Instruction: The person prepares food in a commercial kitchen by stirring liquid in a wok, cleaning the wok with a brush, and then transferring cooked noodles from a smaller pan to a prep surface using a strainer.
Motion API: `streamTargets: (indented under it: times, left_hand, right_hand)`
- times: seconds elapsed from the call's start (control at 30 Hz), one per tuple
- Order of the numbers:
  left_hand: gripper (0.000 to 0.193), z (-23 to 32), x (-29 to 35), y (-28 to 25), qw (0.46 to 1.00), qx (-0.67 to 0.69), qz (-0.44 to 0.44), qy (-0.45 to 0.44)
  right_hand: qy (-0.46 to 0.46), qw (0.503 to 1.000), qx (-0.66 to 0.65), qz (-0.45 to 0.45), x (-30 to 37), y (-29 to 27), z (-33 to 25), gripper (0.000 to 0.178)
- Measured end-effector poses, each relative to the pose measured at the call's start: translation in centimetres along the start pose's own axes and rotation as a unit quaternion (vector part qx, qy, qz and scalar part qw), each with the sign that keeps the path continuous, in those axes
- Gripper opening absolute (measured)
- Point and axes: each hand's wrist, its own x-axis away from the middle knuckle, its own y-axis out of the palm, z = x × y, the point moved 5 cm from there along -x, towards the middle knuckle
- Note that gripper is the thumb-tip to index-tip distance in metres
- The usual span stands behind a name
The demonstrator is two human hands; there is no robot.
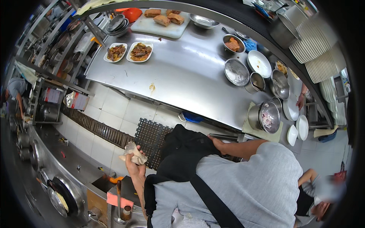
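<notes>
My left hand [134, 166] is closed around a crumpled beige cloth [133, 151], held out above the floor beside the stove counter. My right hand [218, 144] is at the front edge of the steel worktable [178, 72], by a metal drawer-like edge [225, 135]. Its fingers are mostly hidden, so I cannot tell whether it grips that edge. On the worktable, near my right arm, a steel pot [257, 117] and a steel bowl with pale pink pieces [269, 117] stand on a cloth.
Two white dishes of cooked food [140, 51] sit at the far left, below a white cutting board [161, 27] bearing browned chunks. Several bowls and a white plate [259, 64] crowd the right end. Stove pans [61, 195] lie lower left; a black mat [152, 133] covers some floor. Other people work nearby.
</notes>
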Motion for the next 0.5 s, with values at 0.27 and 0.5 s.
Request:
streamTargets:
  times: [0.27, 0.5]
  left_hand:
    - [0.045, -0.9, -0.3, 1.1, 0.999, 0.004, -0.037, -0.029]
    - [0.05, -1.0, 3.8, -5.0, 0.986, 0.14, 0.02, 0.092]
  right_hand:
    - [-0.016, 0.998, 0.055, -0.03, 4.5, 0.5, -2.8, 0.076]
    - [-0.476, 0.711, 0.518, -0.018, -0.1, 17.1, -19.5, 0.059]
